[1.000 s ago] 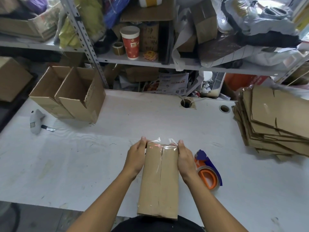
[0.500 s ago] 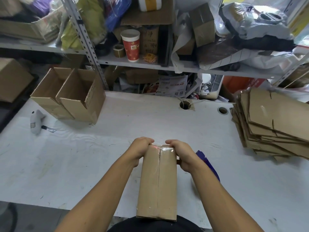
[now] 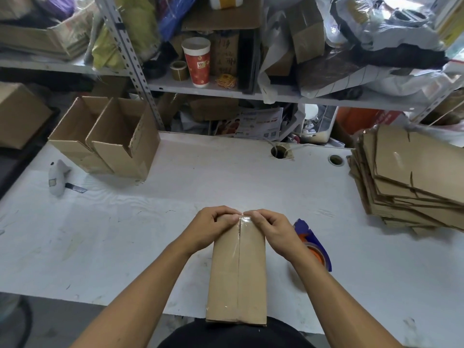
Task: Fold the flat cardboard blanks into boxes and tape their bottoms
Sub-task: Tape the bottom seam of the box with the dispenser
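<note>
A brown cardboard box [image 3: 237, 277] lies bottom-up at the table's near edge, a clear tape strip running along its centre seam. My left hand [image 3: 213, 228] and my right hand [image 3: 272, 229] both grip its far end, fingers curled over the edge and thumbs nearly touching at the tape. An orange and blue tape dispenser [image 3: 313, 243] lies on the table just right of my right wrist, partly hidden by it. A stack of flat cardboard blanks [image 3: 411, 182] sits at the right. Two folded open boxes [image 3: 108, 136] stand at the back left.
A white scanner-like tool [image 3: 58, 177] lies at the left of the white table [image 3: 175, 197]. Two cable holes [image 3: 279, 151] pierce the table's back. Cluttered metal shelves [image 3: 200, 89] with a red paper cup [image 3: 197, 62] rise behind the table.
My hands moved from the sides of the box's far end onto its top edge, fingers curling over and pressing the loose tape end down. The box itself stayed in place.
</note>
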